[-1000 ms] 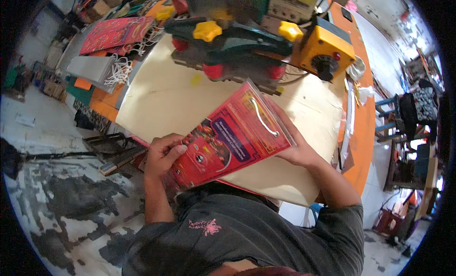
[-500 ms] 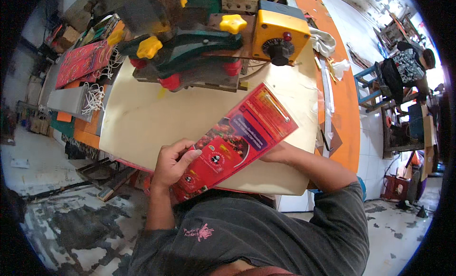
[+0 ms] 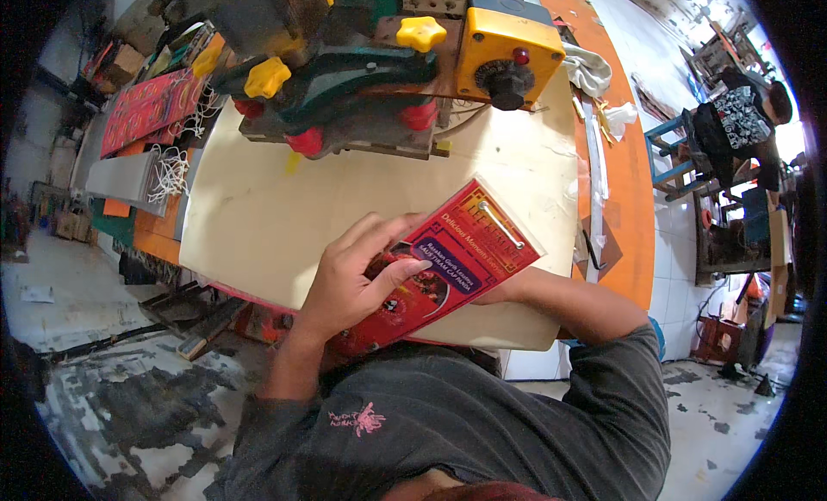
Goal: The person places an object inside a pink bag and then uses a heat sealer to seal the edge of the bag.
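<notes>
A flat red printed sheet (image 3: pixel 491 268), glossy like plastic, is held tilted in front of my body, with its slotted end pointing up to the right. A food picture and a blue panel show on its face. My left hand (image 3: pixel 349 273) grips its left edge, thumb across the front and fingers around the far side. Behind the sheet's lower right side is my right hand (image 3: pixel 510 288); its fingers are hidden. Under the hands lies a cream work surface (image 3: pixel 250 217). Beyond stands a dark green press-like machine (image 3: pixel 353 92) with yellow star knobs.
A yellow control box (image 3: pixel 508 53) with a black dial stands at the back. Red printed sheets (image 3: pixel 146 109) and white cords (image 3: pixel 170 178) lie at the left. On the right are a metal ruler (image 3: pixel 594 174), an orange table (image 3: pixel 633 234) and another person (image 3: pixel 745 126) farther off.
My left hand has slid up along the sheet toward its slotted end. That end has dropped slightly toward me, and my right hand stays behind the sheet.
</notes>
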Tool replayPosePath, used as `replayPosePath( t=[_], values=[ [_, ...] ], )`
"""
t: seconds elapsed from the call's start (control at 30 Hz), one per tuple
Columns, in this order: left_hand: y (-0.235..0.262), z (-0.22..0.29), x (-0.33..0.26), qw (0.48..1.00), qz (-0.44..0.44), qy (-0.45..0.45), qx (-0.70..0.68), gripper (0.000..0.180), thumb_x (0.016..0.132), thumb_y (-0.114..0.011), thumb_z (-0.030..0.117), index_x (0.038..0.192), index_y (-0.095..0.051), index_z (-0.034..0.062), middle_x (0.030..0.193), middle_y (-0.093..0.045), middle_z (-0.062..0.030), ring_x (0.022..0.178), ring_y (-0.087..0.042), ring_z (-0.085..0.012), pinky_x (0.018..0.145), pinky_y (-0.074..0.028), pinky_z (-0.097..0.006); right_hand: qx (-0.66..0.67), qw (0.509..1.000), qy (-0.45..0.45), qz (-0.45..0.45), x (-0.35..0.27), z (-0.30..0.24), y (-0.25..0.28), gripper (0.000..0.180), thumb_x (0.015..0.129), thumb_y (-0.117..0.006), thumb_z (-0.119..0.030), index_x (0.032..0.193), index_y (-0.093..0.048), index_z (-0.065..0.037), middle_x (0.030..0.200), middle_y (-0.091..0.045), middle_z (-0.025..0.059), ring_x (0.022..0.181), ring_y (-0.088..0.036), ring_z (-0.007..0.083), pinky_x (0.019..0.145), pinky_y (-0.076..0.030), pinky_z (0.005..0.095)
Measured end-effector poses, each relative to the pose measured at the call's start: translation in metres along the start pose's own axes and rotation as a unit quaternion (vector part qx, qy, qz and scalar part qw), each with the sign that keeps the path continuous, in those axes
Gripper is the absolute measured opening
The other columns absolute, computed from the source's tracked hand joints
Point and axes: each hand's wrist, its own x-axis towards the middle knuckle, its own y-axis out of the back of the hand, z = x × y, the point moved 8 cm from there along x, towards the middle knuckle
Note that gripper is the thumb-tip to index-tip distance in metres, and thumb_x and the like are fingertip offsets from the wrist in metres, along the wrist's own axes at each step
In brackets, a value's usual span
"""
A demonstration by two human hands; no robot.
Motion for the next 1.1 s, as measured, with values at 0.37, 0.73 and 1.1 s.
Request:
replayPosePath(
  t=[0.37,0.73,1.1],
  values=[
    [-0.017,-0.008,-0.004,0.994,-0.091,-0.027,-0.050,0.028,0.104,-0.074,0.022,0.115,-0.072,-0.0035,0.104,-0.069,-0.0184,0.097,-0.071,-0.0361,0.088,-0.055,-0.041,0.111,0.990,-0.002,-0.087,-0.016,0.008,-0.017,0.073,0.102,-0.077,-0.040,0.163,-0.048,-0.014,0.163,-0.053,0.0171,0.152,-0.050,0.0316,0.129,-0.035,0.0501],
    [0.042,-0.079,-0.033,0.978,0.050,0.196,-0.048,0.030,0.109,-0.069,0.024,0.126,-0.067,-0.0008,0.104,-0.078,-0.0171,0.098,-0.078,-0.0270,0.086,-0.058,-0.038,0.011,0.987,-0.037,-0.155,0.021,-0.028,-0.012,0.049,0.105,-0.071,-0.034,0.146,-0.065,-0.009,0.127,-0.072,0.0216,0.123,-0.069,0.0391,0.110,-0.051,0.0503],
    [0.076,-0.109,-0.034,0.950,0.134,0.099,0.264,0.051,0.108,-0.067,0.026,0.157,-0.058,0.0199,0.114,-0.073,-0.0188,0.103,-0.073,-0.0386,0.090,-0.059,-0.047,0.097,0.987,-0.018,-0.128,0.030,-0.044,-0.007,0.040,0.104,-0.075,-0.018,0.141,-0.070,-0.005,0.097,-0.077,0.0103,0.088,-0.075,0.0205,0.081,-0.057,0.0359]
  ],
)
